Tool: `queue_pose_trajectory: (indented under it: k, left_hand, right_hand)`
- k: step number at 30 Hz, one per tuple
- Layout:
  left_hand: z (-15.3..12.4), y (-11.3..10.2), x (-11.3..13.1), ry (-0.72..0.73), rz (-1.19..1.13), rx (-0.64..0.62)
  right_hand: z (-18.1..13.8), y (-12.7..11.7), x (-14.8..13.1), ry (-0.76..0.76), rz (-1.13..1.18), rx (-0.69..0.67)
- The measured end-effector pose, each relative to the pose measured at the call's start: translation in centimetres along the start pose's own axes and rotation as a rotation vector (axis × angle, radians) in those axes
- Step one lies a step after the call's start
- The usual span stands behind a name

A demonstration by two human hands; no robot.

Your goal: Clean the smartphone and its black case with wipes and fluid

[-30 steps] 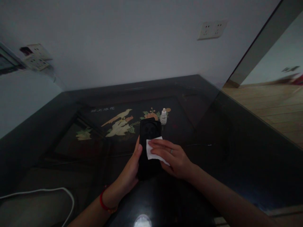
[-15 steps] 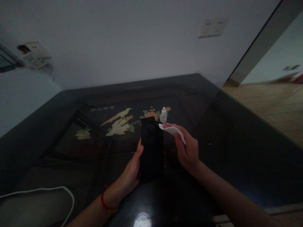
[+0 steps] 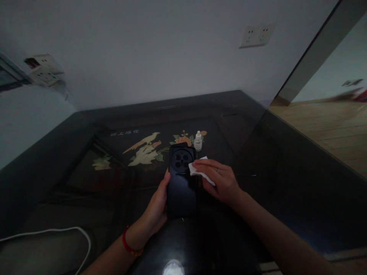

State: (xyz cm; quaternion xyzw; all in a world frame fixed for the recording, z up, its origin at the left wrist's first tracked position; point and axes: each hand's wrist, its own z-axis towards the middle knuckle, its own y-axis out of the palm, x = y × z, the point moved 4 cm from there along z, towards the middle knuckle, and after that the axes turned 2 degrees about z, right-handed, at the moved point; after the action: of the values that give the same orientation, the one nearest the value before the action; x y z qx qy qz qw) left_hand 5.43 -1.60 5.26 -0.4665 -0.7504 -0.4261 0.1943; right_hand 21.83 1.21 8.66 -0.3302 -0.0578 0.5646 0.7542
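Observation:
A dark smartphone (image 3: pixel 181 194) is held above the table, its back with a round camera module turned toward me. My left hand (image 3: pixel 157 206) grips it along the left edge; the fingers behind it are hidden. In my right hand (image 3: pixel 222 179) a folded white tissue (image 3: pixel 200 172) is pinched, its tip against the phone's back beside the camera module. Just beyond the phone's top right corner, a small clear dropper bottle (image 3: pixel 197 142) with a white cap stands upright on the table.
The glossy black table (image 3: pixel 275 183) carries a bird-and-flower picture (image 3: pixel 146 152). A white cable (image 3: pixel 57 230) lies at the lower left. Wall sockets (image 3: pixel 256 35) are at the upper right, and others (image 3: pixel 44 70) at the left. Wooden floor (image 3: pixel 329 118) shows beyond the right edge.
The phone has tilted, so its camera module and back show more clearly. My right hand has moved the tissue down and left onto the phone's back, the fingers now laid over it.

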Motion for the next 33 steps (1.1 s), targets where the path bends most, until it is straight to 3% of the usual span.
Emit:
queue_pose_trajectory:
  k: [5,11,16,19,21,24,26,28,30,33]
  left_hand:
    - [0.6,-0.6,-0.2,0.073,0.087,0.032]
    - [1.0,-0.8,-0.5,0.306,0.341,-0.098]
    - [1.3,-0.9,0.0,0.392,0.405,-0.141]
    - [1.2,-0.7,0.4,0.370,0.360,-0.137]
    - [1.0,-0.4,0.7,0.343,0.300,-0.137]
    - [0.7,-0.2,1.0,0.285,0.170,-0.118]
    - [0.6,-0.2,1.3,0.258,0.090,-0.093]
    - [0.6,-0.2,1.5,0.262,0.022,-0.071]
    - [0.7,-0.3,1.7,0.263,-0.031,-0.043]
    - [0.9,-0.4,1.5,0.234,-0.064,-0.022]
  right_hand:
    - [0.4,-1.1,0.7,0.075,-0.131,0.068]
    - [0.6,0.7,0.3,-0.048,-0.106,-0.134]
    - [0.4,0.4,0.7,0.044,-0.176,-0.109]
    - [0.5,0.0,0.4,0.153,-0.027,-0.078]
    - [0.5,-0.3,0.9,0.355,0.164,0.015]
    - [-0.4,-0.5,2.9,0.710,0.469,0.399]
    - [-1.3,-0.1,4.3,0.840,0.628,0.656]
    - [-1.8,0.7,5.1,0.895,0.724,0.735]
    - [-1.7,1.6,4.9,0.905,0.771,0.636]
    - [-0.8,2.2,2.7,0.806,0.725,0.352]
